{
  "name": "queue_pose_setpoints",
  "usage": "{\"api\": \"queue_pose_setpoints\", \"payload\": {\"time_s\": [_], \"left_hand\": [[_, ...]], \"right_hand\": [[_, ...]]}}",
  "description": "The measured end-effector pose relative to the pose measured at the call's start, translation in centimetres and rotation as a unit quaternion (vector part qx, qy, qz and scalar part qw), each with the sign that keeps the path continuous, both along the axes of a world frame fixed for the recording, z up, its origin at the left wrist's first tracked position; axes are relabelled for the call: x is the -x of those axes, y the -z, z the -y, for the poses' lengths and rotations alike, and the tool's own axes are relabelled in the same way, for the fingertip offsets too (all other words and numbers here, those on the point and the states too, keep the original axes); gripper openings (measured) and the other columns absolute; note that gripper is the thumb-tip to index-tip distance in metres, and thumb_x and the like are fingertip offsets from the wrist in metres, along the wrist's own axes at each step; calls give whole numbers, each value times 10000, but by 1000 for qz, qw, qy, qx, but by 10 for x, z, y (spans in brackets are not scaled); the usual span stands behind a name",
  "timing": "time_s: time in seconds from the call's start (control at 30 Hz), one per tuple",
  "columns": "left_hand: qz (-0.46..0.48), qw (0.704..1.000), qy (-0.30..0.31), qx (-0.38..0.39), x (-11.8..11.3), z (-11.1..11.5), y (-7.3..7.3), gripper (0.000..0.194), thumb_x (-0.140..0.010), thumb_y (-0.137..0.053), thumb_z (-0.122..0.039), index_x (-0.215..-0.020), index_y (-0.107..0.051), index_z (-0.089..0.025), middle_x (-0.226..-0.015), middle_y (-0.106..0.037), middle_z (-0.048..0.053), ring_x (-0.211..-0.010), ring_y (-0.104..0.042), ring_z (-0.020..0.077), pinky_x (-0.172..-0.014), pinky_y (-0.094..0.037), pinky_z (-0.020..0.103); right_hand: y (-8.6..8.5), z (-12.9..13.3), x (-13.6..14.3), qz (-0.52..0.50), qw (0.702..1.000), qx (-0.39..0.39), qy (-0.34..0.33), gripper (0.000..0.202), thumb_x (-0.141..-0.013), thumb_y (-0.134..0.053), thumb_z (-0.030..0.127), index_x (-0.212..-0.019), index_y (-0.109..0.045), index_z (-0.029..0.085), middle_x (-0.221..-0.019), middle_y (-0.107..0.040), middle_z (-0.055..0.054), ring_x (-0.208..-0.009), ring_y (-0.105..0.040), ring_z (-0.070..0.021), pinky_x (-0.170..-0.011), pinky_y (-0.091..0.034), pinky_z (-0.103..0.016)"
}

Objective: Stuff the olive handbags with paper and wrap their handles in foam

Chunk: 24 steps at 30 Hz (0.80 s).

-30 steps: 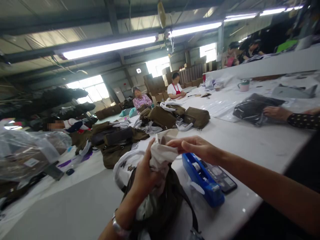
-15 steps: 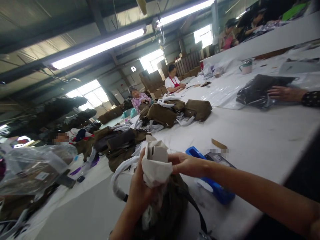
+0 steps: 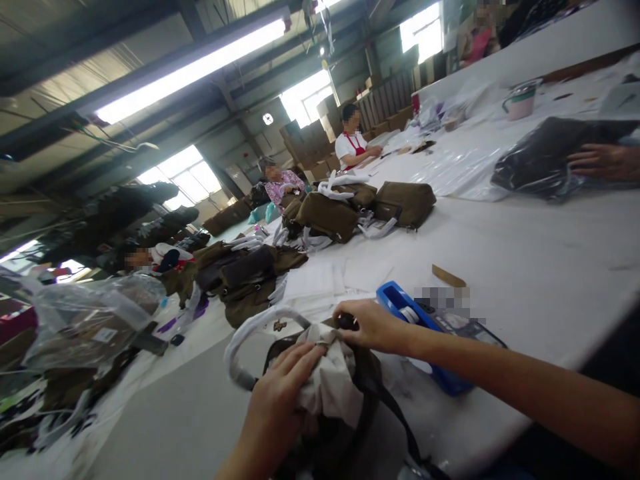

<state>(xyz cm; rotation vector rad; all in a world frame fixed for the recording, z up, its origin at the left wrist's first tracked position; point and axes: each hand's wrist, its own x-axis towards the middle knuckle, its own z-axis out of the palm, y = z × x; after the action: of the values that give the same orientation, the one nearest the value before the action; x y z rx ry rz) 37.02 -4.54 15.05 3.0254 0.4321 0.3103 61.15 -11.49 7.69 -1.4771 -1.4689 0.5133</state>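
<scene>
A dark olive bag (image 3: 367,400) with a white-wrapped handle (image 3: 237,343) and a black strap sits at the table's near edge. Crumpled white paper (image 3: 333,387) fills its opening. My left hand (image 3: 285,393) presses on the paper, its fingers stretched over it. On the far side of the opening, my right hand (image 3: 373,327) has its fingers curled at the bag's rim, closed on a dark part of it. The lower side of the bag is partly hidden by my left arm.
A blue tape dispenser (image 3: 400,300) and a phone-like device (image 3: 465,327) lie right of the bag. Olive bags (image 3: 327,217) are piled beyond. A person's hand (image 3: 605,162) rests on a plastic-wrapped dark bag (image 3: 535,160). Clear plastic (image 3: 107,313) is at left.
The white paper bundle has gone down from above the bag into its opening. My left hand now lies over it, and my right hand has moved to the bag's rim.
</scene>
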Motion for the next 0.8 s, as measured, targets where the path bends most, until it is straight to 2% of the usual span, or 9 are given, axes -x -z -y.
{"api": "queue_pose_setpoints", "payload": {"time_s": [0.13,0.2,0.33,0.4,0.47,0.53,0.63,0.73,0.8], "left_hand": [[-134,989,-54,30,-4,1,-19,746,-529,-436,47,-1126,-747,-273,-1143,-778,39,-1075,-735,262,-900,-601,370],[-178,982,-54,12,-13,2,-20,613,-540,-472,57,-973,-770,-257,-987,-804,43,-945,-769,303,-781,-617,371],[-150,986,-70,-24,-51,5,5,357,-779,-499,8,-927,-752,-197,-955,-794,101,-866,-776,307,-750,-604,361],[-123,989,-75,-28,-69,9,24,369,-892,-432,-36,-975,-751,-202,-1033,-785,106,-906,-773,298,-798,-603,367],[-108,992,-65,-21,-78,14,36,375,-907,-437,-51,-1018,-755,-214,-1054,-784,102,-943,-767,310,-841,-604,386],[-108,994,-31,-1,-72,20,37,366,-892,-491,-69,-1090,-752,-231,-1040,-789,93,-969,-762,313,-866,-610,387],[-126,985,41,111,-43,20,19,391,-851,-632,-178,-1226,-714,-252,-1060,-787,80,-1008,-751,311,-916,-610,396],[-165,956,5,242,-9,7,4,417,-859,-688,-275,-1275,-692,-299,-1089,-786,40,-948,-759,276,-849,-644,373],[-163,964,6,212,7,-2,8,316,-869,-674,-305,-1178,-741,-318,-1050,-789,27,-952,-751,280,-790,-658,358]], "right_hand": [[11,3,-4,-75,997,3,13,257,-834,-729,357,-994,-727,157,-903,-746,-66,-825,-672,-205,-752,-502,-311],[13,5,-1,-124,992,10,-1,292,-849,-719,395,-1013,-720,153,-887,-745,-58,-801,-675,-194,-724,-512,-295],[9,14,26,-234,971,32,-41,306,-810,-764,378,-1024,-713,165,-830,-735,-28,-754,-667,-187,-691,-510,-289],[8,24,44,-240,970,23,-12,245,-796,-775,306,-1002,-718,188,-876,-742,-22,-810,-674,-198,-752,-514,-308],[9,38,59,-239,970,0,34,216,-796,-768,241,-1003,-715,211,-973,-751,-22,-921,-680,-215,-861,-512,-337],[12,53,70,-246,967,-28,56,243,-803,-773,239,-1036,-706,229,-1039,-747,-27,-996,-676,-227,-922,-508,-357],[15,73,80,-251,963,-76,63,270,-833,-779,320,-1077,-694,243,-1036,-733,-35,-977,-677,-221,-882,-531,-344],[14,84,85,-259,956,-124,58,232,-878,-750,336,-1079,-688,236,-990,-720,-35,-926,-680,-191,-848,-545,-301],[13,86,89,-270,949,-156,41,205,-887,-740,300,-1068,-692,216,-978,-724,-41,-912,-683,-176,-848,-549,-276]]}}
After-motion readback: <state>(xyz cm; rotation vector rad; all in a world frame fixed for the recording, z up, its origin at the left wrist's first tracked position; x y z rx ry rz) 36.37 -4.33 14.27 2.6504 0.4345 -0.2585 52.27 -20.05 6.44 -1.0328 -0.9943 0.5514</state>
